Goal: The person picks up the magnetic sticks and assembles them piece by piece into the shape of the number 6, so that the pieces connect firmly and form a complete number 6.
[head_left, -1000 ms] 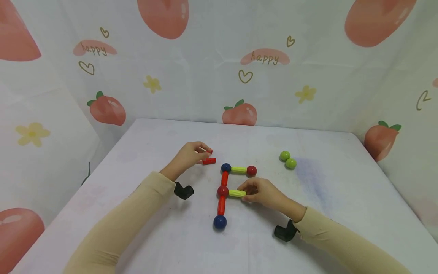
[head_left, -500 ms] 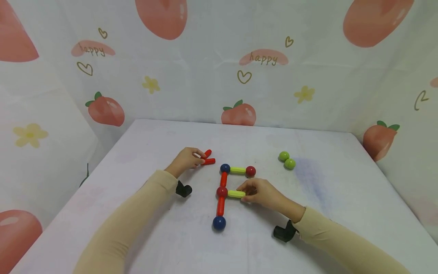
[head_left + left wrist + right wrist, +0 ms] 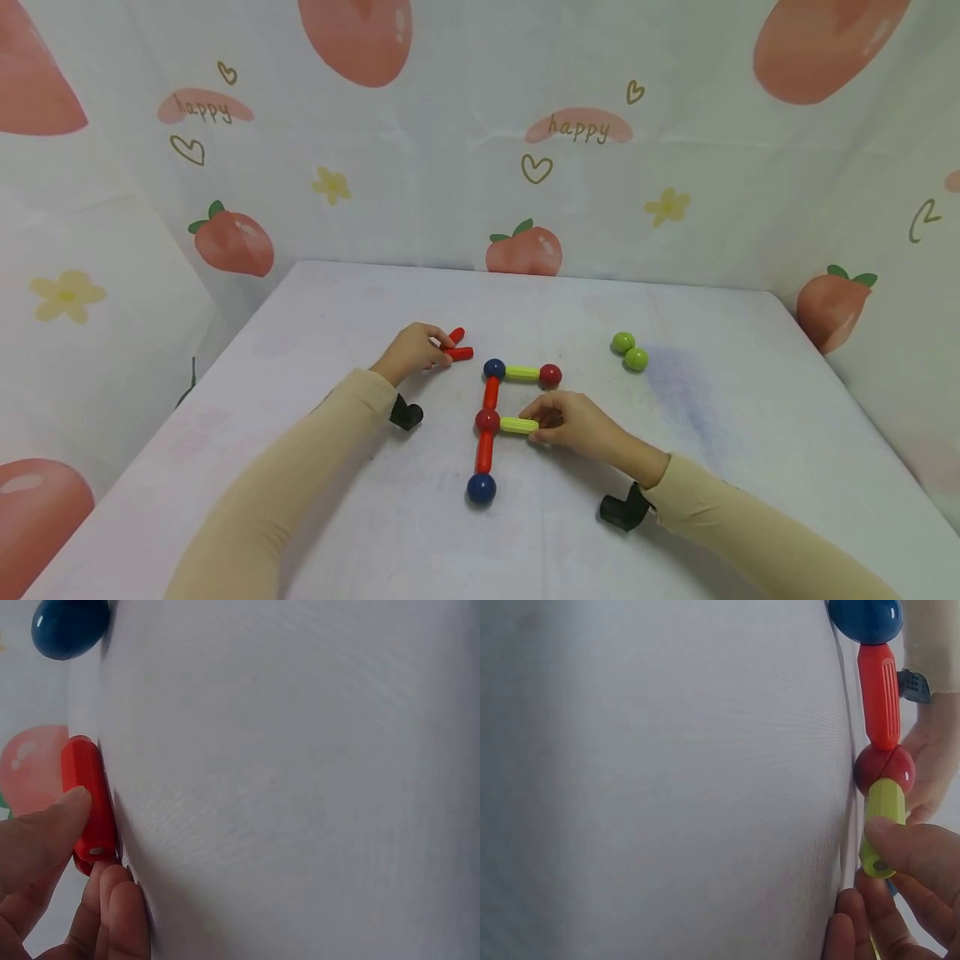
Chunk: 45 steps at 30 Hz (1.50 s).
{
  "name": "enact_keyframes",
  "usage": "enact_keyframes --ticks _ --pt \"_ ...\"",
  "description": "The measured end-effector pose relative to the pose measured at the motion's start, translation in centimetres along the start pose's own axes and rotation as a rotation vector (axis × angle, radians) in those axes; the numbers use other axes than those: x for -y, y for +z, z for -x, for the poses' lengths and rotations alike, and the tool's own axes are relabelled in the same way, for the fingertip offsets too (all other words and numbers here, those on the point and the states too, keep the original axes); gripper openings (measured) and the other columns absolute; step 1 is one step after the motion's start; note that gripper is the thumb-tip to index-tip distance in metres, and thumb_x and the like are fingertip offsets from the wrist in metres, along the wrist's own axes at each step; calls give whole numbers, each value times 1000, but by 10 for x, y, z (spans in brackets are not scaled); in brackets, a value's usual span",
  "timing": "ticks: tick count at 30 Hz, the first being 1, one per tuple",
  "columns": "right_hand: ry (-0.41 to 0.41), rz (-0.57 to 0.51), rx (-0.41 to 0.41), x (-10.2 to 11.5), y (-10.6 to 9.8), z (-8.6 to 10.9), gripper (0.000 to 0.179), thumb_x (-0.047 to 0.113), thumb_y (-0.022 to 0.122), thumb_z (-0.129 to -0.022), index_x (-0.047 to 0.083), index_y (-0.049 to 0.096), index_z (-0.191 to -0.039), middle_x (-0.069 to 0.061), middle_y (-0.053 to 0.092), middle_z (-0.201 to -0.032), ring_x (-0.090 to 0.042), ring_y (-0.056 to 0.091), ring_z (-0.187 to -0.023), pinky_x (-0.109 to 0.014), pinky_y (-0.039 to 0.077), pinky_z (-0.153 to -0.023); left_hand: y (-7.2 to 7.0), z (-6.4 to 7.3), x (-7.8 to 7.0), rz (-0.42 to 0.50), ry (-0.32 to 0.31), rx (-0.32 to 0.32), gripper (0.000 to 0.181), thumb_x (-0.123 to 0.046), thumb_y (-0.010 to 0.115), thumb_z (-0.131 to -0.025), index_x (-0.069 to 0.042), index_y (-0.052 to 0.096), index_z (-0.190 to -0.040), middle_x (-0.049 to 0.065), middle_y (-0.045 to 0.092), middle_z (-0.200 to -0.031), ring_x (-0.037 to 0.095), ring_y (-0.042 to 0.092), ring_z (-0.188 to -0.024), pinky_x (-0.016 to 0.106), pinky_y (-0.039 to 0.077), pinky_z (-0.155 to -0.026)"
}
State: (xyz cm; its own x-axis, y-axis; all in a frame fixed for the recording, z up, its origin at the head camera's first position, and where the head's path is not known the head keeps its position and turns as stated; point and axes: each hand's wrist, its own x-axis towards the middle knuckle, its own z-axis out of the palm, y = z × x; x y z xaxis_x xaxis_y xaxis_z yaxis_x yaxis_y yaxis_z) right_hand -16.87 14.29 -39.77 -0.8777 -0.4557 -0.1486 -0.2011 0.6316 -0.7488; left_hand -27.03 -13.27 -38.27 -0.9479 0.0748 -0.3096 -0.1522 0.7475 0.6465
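Note:
My left hand (image 3: 413, 348) is at two red rods on the far left of the work. Its thumb and fingers pinch the nearer red rod (image 3: 88, 796); the other red rod (image 3: 457, 335) lies just behind. My right hand (image 3: 579, 423) pinches the free end of a yellow-green rod (image 3: 518, 426). That rod's other end meets a red ball (image 3: 487, 421) in the middle of a joined figure. Red rods run from this ball to a blue ball (image 3: 494, 369) at the back and a blue ball (image 3: 481, 489) in front. Another yellow-green rod (image 3: 522, 373) links the back one to a red ball (image 3: 551, 376).
Two green balls (image 3: 623, 342) sit together at the back right of the white table (image 3: 720, 500). Behind the table hangs a cloth (image 3: 420, 183) printed with peaches. A black camera mount is on each wrist.
My left hand has drawn slightly back toward me and taken hold of the nearer red rod. My right hand stays on the yellow-green rod, and the joined figure has not visibly changed.

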Motion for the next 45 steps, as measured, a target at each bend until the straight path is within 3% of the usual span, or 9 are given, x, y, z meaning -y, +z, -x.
enact_keyframes --ticks 10,20,24,28,34,40,45 --pt "4 7 5 1 1 0 27 7 79 -87 6 75 -113 -3 71 -96 -12 61 -85 -28 58 -83 -1 4 -1 22 -4 -7 26 -13 76 -91 -9 75 -116 14 66 -117 22 60 -92 22 49 -71" --pt "3 2 8 1 0 0 28 7 79 -87 6 74 -114 -3 72 -97 -12 61 -86 -28 58 -83 -14 20 -11 105 -6 16 28 -18 72 -95 -11 74 -122 12 68 -126 22 66 -98 27 52 -85" --pt "6 8 9 0 0 0 28 8 79 -87 6 74 -114 -3 71 -96 -12 61 -85 -28 57 -82 -18 29 -17 146 20 31 30 -19 72 -96 -11 73 -124 13 67 -129 23 68 -101 34 53 -94" --pt "5 6 12 1 -1 0 28 8 79 -87 6 74 -114 -3 72 -97 -12 62 -86 -29 58 -84 -17 45 -27 151 97 70 29 -19 71 -96 -12 73 -125 13 67 -126 27 69 -106 40 54 -99" --pt "-13 -1 18 1 -3 0 28 8 79 -87 5 74 -115 -4 73 -98 -12 63 -86 -30 59 -85 -1 73 -41 105 216 170 23 -15 71 -96 -12 76 -117 7 75 -110 26 71 -100 44 55 -98" --pt "-41 -1 17 1 -3 0 25 5 78 -87 3 74 -112 -7 73 -97 -11 63 -85 -28 59 -83 26 95 -46 -3 308 297 18 -14 76 -92 -13 79 -109 1 76 -97 13 63 -88 24 52 -80" --pt "-63 -8 20 1 -3 2 26 2 77 -87 2 73 -113 -8 74 -97 -11 64 -85 -27 60 -83 50 107 -47 -68 361 379 15 -9 79 -87 -12 80 -102 -2 72 -83 11 59 -76 20 46 -69"
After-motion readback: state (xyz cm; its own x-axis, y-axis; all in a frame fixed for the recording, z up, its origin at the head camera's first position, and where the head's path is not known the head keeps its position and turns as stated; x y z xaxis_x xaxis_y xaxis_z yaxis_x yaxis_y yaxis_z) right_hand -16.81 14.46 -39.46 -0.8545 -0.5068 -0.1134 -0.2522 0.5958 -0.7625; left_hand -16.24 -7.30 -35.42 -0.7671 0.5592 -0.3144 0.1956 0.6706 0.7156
